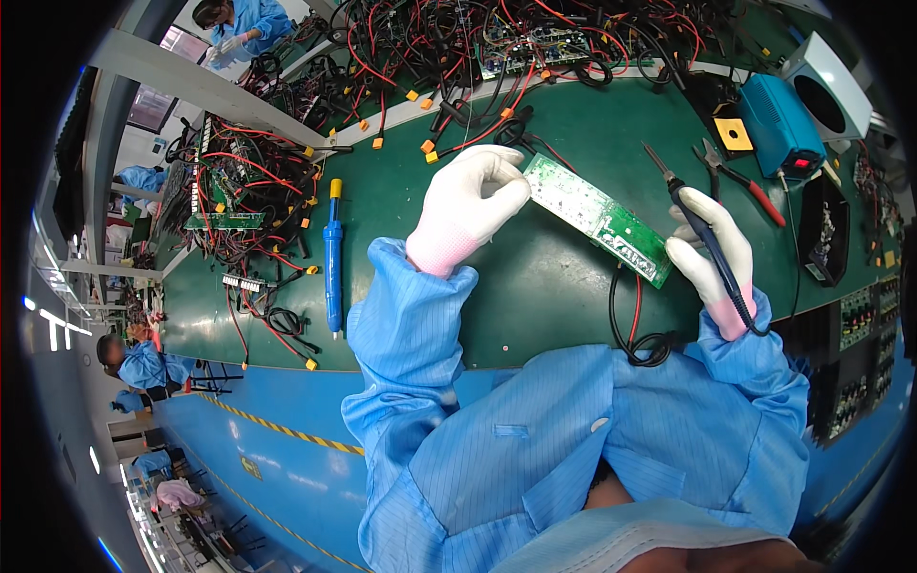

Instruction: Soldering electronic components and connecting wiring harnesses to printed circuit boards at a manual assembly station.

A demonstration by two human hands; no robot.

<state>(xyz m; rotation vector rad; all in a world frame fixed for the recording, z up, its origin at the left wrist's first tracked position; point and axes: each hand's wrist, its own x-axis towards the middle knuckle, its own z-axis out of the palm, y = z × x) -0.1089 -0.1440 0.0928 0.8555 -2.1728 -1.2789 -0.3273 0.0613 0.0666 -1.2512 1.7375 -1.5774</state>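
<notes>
My left hand (470, 202), in a white glove, pinches the left end of a long green circuit board (597, 220). The board is held above the bench at a slant, its right end nearer me; red and black wires trail from it to the bench edge. In my gloved right hand (712, 250) is a dark soldering iron (705, 232), gripped like a pen with its tip pointing up and away, clear of the board. My right fingers are close to the board's right end; whether they touch it I cannot tell.
A blue solder sucker (332, 258) lies left on the green bench (401, 191). Wired boards (239, 191) pile up beyond it, more at the back (535, 43). At right are red-handled pliers (750, 186), a blue soldering station (778, 124), a fan-like box (829, 86) and a black tray (823, 232).
</notes>
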